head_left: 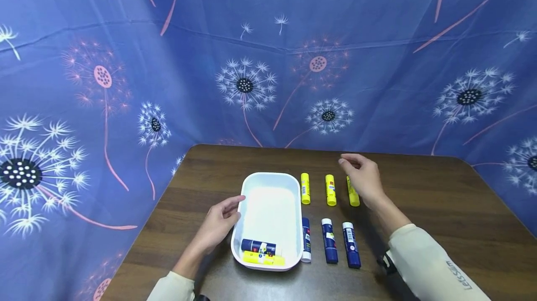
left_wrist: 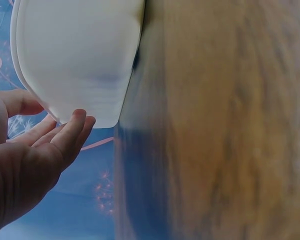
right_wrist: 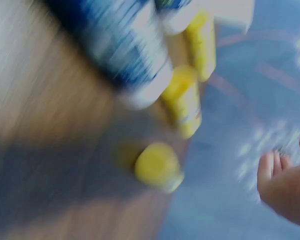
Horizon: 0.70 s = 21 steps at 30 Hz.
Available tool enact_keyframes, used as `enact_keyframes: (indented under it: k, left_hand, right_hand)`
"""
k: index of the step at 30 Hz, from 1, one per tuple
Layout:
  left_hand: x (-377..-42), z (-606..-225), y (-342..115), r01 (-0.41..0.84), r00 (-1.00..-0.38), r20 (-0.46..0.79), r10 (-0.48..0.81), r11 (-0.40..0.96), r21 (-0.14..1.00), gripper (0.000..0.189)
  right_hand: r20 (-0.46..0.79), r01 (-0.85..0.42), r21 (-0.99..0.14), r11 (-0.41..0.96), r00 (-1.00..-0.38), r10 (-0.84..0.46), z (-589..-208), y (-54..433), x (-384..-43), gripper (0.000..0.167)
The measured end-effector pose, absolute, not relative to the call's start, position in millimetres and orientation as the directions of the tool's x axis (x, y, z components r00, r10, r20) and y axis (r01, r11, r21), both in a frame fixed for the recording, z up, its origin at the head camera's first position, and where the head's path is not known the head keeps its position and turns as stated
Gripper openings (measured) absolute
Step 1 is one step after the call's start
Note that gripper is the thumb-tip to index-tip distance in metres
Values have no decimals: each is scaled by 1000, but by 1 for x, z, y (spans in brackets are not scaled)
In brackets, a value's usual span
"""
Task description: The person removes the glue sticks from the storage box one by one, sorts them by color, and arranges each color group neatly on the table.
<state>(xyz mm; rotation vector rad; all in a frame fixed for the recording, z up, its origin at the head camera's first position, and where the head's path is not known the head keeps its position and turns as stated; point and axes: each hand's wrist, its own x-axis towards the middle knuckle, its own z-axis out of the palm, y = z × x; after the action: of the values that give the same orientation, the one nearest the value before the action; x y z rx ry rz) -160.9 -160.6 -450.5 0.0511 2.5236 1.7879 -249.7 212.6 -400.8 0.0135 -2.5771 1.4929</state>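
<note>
My left hand [head_left: 218, 221] is at the left side of a white plastic tray [head_left: 238, 236], its fingertips touching the rim. In the left wrist view, the relaxed fingers [left_wrist: 70, 132] lie against the tray's outer wall. A blue glue stick [head_left: 258, 247] and a yellow glue stick [head_left: 263, 258] lie in the tray's near end. My right hand [head_left: 366, 179] hovers over the rightmost yellow glue stick [head_left: 353, 194], partly covering it, with loosely bent fingers and nothing visible between them. In the right wrist view, that hand [right_wrist: 287, 185] is raised clear of the table.
Right of the tray lie two more yellow glue sticks [head_left: 305, 189] [head_left: 330, 190] in the back row. Three blue glue sticks [head_left: 306, 240] [head_left: 329, 241] [head_left: 351, 245] form the nearer row. A blue patterned cloth [head_left: 268, 58] hangs behind the wooden table [head_left: 214, 166].
</note>
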Motion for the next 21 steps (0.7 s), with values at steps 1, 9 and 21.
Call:
enact_keyframes:
  k: [1,9,21]
  left_hand:
    - [-161,-451,-161,-6,-998,-24,51,333,943,40]
    - [-164,-453,-159,-12,-997,-35,67,314,949,41]
    - [-163,-453,-160,13,-998,-5,68,274,962,39]
  right_hand:
    - [100,-97,-893,440,-995,-15,-396,203,-246,43]
    - [-138,29,-980,198,-813,-566,-406,127,-214,42]
    - [-252,26,-950,311,-649,-718,-431,63,-191,33]
